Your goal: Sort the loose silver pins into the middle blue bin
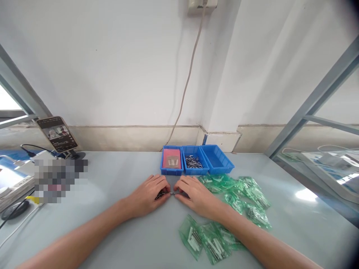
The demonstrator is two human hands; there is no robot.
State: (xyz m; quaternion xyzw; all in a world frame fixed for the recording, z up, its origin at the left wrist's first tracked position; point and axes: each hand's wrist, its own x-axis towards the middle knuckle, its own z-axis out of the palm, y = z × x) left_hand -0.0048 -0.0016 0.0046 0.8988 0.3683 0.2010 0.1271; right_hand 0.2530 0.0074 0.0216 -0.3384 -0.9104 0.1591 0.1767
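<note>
My left hand (150, 192) rests on the table with its fingers curled round several small dark metal pins (160, 194). One thin pin (170, 193) pokes out between its thumb and fingertips toward the right. Close beside it, my right hand (198, 194) is bent inward, thumb and fingers closing round the other end of that pin; its grip is partly hidden. Just beyond the hands stands a blue bin of loose metal pins (193, 162). Green plastic bags (214, 243) holding white and metal rods lie below and to the right of my right hand.
Left of the pin bin, a blue bin (171, 172) holds a pink sheet and a small clear packet. Another blue bin (217, 158) stands right. More green bags (252, 192) lie under it. A phone on a stand (57, 134), a power strip and a mouse (15, 210) are left.
</note>
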